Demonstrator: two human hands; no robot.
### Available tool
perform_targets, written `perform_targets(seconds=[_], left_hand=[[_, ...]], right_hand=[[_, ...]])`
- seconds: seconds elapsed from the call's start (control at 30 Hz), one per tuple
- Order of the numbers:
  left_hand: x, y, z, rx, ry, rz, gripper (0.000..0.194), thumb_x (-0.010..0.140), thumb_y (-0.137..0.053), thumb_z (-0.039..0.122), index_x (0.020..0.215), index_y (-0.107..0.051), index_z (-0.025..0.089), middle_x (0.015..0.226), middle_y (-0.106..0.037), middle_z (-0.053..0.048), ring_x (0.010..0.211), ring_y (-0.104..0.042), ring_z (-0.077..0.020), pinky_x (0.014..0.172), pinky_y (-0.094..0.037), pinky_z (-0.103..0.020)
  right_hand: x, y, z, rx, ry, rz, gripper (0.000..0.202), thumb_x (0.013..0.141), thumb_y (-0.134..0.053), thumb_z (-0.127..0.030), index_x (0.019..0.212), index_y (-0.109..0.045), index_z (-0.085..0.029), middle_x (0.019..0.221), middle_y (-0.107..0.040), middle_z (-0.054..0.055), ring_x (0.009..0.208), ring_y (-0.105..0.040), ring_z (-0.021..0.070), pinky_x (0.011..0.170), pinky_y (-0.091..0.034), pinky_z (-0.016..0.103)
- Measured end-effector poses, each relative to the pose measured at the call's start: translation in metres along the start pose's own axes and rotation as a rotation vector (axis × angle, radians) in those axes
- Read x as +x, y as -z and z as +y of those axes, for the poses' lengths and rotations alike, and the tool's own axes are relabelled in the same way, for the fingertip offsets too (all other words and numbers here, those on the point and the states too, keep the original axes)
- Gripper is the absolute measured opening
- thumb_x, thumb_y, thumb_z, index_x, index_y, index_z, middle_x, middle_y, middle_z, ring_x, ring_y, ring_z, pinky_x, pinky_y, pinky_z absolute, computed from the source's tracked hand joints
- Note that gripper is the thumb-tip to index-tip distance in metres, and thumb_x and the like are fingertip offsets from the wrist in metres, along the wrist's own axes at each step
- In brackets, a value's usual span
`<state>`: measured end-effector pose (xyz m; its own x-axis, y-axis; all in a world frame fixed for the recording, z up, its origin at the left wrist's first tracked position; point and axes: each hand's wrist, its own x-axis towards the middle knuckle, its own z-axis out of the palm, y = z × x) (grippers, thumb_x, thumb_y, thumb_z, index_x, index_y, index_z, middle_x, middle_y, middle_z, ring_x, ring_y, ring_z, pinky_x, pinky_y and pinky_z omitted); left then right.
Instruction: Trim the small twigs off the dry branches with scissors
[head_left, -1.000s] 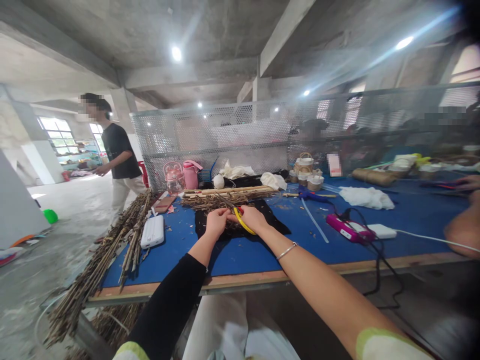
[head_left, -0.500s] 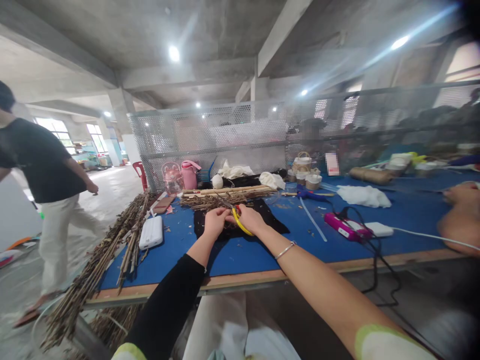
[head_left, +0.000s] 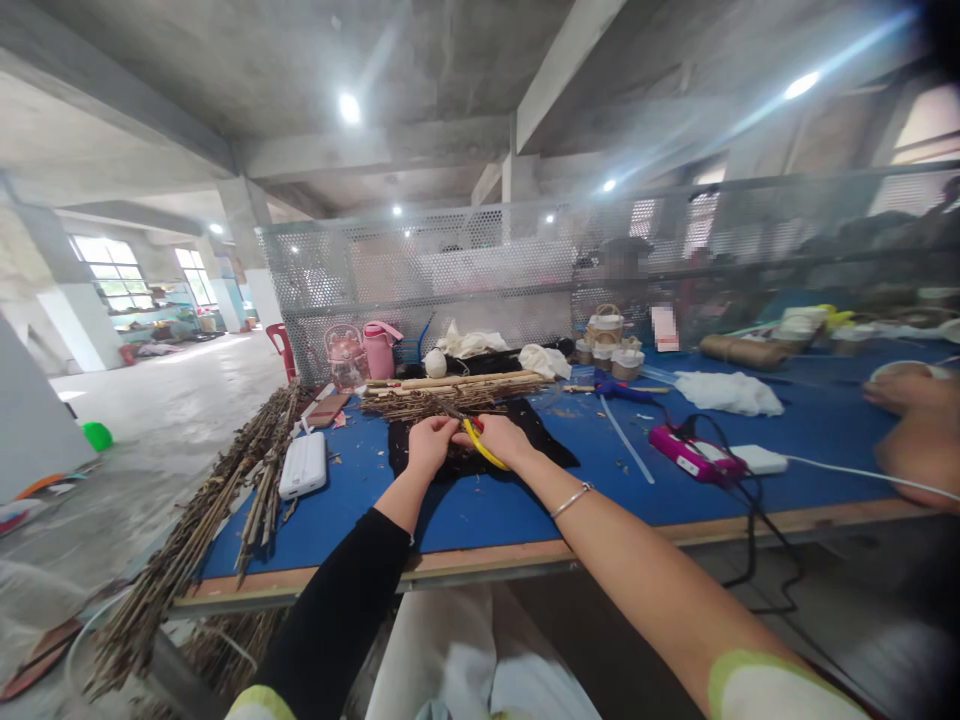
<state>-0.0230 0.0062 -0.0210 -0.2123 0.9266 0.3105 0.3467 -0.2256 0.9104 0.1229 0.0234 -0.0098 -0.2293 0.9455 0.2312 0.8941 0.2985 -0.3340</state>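
Both of my hands are over a black cloth (head_left: 551, 437) on the blue table. My right hand (head_left: 511, 440) grips a pair of scissors (head_left: 484, 447) with yellow and red handles, whose blades point away to the upper left. Close beside it, my left hand (head_left: 429, 447) has its fingers pinched together near the scissors; whatever they hold is too small or hidden to make out. Just beyond the hands lies a bundle of thin twigs (head_left: 405, 403), with paler sticks (head_left: 465, 382) along its back.
Long dry stems (head_left: 187, 540) overhang the table's left edge beside a white power bank (head_left: 304, 465). To the right are a glue gun (head_left: 615, 387), a magenta device (head_left: 686, 453) with cables, and white cloth (head_left: 727, 392). Another person's hand (head_left: 911, 390) is at the far right.
The person walking at the left has gone from view. My hands and the scissors stay nearly in place. At the right, the other person's hand has shifted slightly left, with a pale round thing now showing.
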Motion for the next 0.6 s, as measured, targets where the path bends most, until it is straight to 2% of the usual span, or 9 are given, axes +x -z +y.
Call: perform_targets(seconds=[0.23,0.43,0.6], left_hand=[[0.0019,0.0002,-0.0029,0.01,-0.064,-0.003,0.02,0.07,-0.058,0.029,0.076,-0.069,0.013,0.074,-0.069,-0.006,0.066,-0.06,-0.0153,0.063,-0.043,-0.024],[0.0001,0.0018,0.0009,-0.004,-0.061,-0.003,0.018,0.07,-0.058,0.026,0.077,-0.069,0.014,0.075,-0.069,-0.006,0.07,-0.061,-0.0159,0.065,-0.044,-0.024],[0.0033,-0.0018,-0.0037,-0.101,-0.047,-0.04,0.02,0.069,-0.061,0.026,0.082,-0.069,0.013,0.08,-0.069,-0.007,0.072,-0.061,-0.0153,0.07,-0.045,-0.025]], right_hand=[[-0.0044,0.0007,-0.0029,-0.02,0.023,0.017,0.065,0.063,-0.048,-0.074,0.095,-0.054,-0.018,0.091,-0.064,0.011,0.087,-0.061,0.0268,0.065,-0.04,0.028],[-0.0056,0.0022,-0.0031,-0.004,0.027,0.019,0.058,0.065,-0.048,-0.072,0.09,-0.055,-0.02,0.089,-0.064,0.01,0.085,-0.061,0.025,0.066,-0.039,0.027],[-0.0039,0.0003,-0.0023,0.051,0.007,0.03,0.056,0.065,-0.048,-0.072,0.087,-0.056,-0.021,0.089,-0.065,0.009,0.084,-0.061,0.0237,0.063,-0.039,0.026]])
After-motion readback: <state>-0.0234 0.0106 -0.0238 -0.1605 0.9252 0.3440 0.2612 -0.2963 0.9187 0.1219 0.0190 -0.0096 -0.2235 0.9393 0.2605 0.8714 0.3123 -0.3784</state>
